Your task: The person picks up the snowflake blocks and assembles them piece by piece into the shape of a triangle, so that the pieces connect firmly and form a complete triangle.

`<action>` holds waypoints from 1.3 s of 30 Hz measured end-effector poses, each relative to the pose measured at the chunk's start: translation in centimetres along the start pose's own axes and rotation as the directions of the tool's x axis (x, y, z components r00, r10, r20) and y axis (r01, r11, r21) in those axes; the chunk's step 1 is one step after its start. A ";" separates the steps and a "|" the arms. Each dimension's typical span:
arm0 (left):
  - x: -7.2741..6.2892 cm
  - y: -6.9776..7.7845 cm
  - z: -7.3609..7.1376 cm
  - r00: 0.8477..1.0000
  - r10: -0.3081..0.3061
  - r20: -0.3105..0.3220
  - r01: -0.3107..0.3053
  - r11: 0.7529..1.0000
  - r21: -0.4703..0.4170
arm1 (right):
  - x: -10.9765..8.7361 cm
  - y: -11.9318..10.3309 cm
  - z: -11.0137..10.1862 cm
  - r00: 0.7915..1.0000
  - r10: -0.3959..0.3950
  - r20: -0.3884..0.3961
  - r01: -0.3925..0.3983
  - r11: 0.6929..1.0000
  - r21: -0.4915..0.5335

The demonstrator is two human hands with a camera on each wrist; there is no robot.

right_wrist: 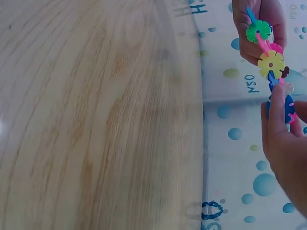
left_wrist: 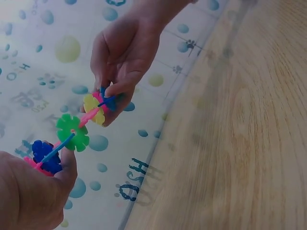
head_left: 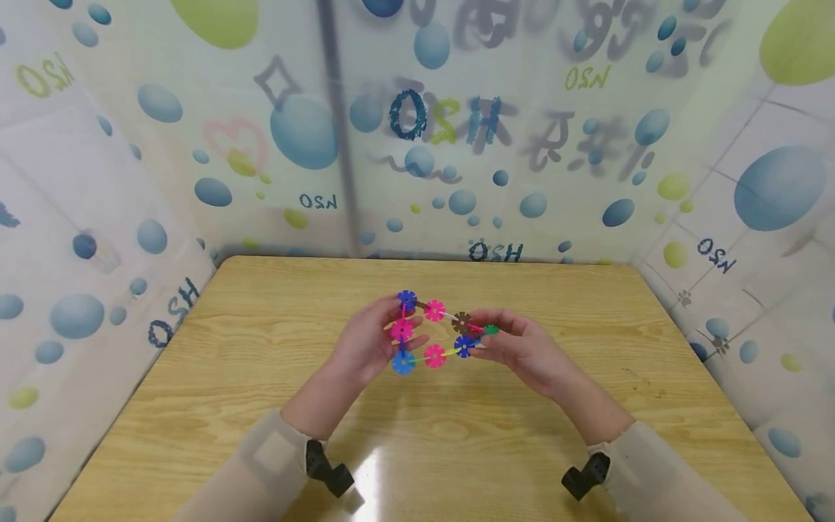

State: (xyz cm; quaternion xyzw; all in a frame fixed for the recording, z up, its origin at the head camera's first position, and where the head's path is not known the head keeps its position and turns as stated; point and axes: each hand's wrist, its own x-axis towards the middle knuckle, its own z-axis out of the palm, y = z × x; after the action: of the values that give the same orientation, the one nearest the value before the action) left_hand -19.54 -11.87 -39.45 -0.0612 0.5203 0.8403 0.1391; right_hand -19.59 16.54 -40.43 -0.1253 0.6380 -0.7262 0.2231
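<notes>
A ring of linked plastic snowflake discs (head_left: 435,355), in pink, blue, brown, green and other colours, is held up over the table between both hands. My left hand (head_left: 362,341) grips its left side, with fingers showing behind the pink disc (head_left: 401,330). At the ring's right end, my right hand (head_left: 528,351) pinches it near the dark blue disc (head_left: 464,346) and a partly covered green disc (head_left: 490,330). Seen edge-on in the left wrist view, the chain shows a green disc (left_wrist: 73,132) between the hands. A yellow disc (right_wrist: 271,64) stands out in the right wrist view.
Beneath the hands lies a wooden table (head_left: 261,348) with a bright reflection near its front. Printed curtain-like walls (head_left: 398,188) with blue and green dots rise at its back and both sides. A black wrist camera (head_left: 328,470) sits on the left sleeve, another (head_left: 586,475) on the right.
</notes>
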 end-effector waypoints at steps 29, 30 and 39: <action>-1.1 -1.6 0.1 0.996 0.081 -0.046 -0.076 0.992 0.096 | 1.4 -0.7 -0.7 0.954 -0.049 -0.295 0.064 0.997 0.041; -1.2 -1.8 0.0 0.996 0.078 -0.046 -0.072 0.991 0.108 | 1.6 -0.8 -0.8 0.953 -0.046 -0.300 0.064 0.997 0.051; -2.4 -3.2 -0.8 1.000 -0.025 -0.018 0.029 0.972 0.235 | 3.1 -1.8 -1.3 0.956 -0.049 -0.290 0.051 0.999 -0.001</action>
State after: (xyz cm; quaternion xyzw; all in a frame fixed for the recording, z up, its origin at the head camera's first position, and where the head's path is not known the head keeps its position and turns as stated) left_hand -16.31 -11.65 -41.97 -0.0576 0.6164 0.7703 0.1528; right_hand -23.17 16.30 -39.20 -0.0329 0.6580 -0.7444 0.1092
